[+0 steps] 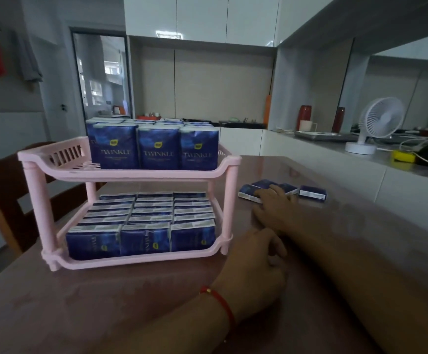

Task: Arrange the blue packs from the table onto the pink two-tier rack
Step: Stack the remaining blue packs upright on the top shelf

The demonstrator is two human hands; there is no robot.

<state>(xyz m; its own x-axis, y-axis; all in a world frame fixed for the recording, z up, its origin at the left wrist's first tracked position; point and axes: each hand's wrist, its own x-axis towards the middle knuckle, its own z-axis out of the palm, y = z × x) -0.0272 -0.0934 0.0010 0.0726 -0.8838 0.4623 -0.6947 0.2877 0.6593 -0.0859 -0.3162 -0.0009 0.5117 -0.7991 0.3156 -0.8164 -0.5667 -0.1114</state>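
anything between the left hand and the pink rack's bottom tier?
Nothing: in the head view only bare table separates the left hand from the pink rack. The loose blue packs lie further off, under the right hand.

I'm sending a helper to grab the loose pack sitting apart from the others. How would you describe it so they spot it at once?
Find the pink rack on the table; right of it a few blue packs lie flat under the right hand. The pack you want is the rightmost, with a small gap from the rest and untouched.
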